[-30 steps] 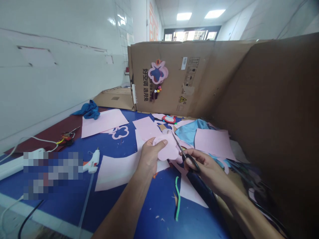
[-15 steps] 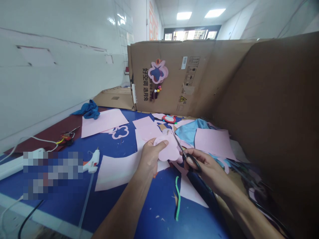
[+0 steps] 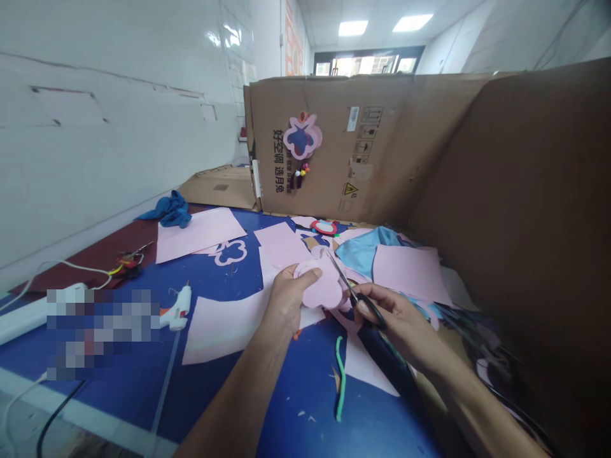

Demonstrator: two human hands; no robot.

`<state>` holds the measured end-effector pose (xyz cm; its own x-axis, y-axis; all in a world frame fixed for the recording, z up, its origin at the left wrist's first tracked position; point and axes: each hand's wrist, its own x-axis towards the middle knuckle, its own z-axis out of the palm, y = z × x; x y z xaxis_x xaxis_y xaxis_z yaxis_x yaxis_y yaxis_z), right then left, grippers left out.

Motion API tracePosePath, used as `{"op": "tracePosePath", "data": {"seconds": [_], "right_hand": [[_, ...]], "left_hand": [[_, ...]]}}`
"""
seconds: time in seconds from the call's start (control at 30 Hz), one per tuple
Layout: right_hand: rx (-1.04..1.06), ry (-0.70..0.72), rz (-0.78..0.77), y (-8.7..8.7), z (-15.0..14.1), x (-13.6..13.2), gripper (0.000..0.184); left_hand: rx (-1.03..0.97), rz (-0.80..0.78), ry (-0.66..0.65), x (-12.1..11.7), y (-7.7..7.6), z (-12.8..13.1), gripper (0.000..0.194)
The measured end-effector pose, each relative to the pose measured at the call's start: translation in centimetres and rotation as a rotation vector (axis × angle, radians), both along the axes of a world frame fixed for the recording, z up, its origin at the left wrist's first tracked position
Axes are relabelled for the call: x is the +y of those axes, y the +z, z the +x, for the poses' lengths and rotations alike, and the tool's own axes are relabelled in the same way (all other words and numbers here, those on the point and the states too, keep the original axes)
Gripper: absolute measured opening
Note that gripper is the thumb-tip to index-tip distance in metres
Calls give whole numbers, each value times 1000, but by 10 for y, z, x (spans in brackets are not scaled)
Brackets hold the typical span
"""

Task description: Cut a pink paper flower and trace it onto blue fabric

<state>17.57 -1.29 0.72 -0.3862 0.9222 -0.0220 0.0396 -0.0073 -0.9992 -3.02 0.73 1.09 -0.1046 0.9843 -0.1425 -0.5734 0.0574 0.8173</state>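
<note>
My left hand pinches a pink flower-shaped paper cut-out, thumb on top, holding it just above the blue table. My right hand grips black-handled scissors with fingers through the loops. The blades point up and to the left, meeting the right edge of the cut-out. Pink paper sheets lie flat under and around both hands.
A white glue gun lies left of my hands, a green strip just below them. Cardboard walls close the back and right, with a pink-and-blue flower ornament hung up. A blue cloth and small pliers sit far left.
Hardly anything differs; the scissors have shifted very slightly along the edge of the pink cut-out, and both hands stay in place.
</note>
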Motion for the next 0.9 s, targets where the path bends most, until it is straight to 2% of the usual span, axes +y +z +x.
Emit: {"op": "tracePosePath", "data": {"seconds": [0.2,0.37,0.57,0.77,0.9], "right_hand": [[-58,6,19,0,3,-1,44],[-99,-19,43,6,0,-4,45],[-101,-27,37,7,-1,-4,46],[-4,-50,28,-4,3,1,44],[90,-70,31,-11,5,4,41]], "left_hand": [[22,25,-5,1,0,-3,47],[39,-28,8,0,1,-5,39],[20,-30,13,0,3,-5,41],[-175,-92,-9,2,0,-4,42],[-292,-197,-99,2,-5,-1,35]]}}
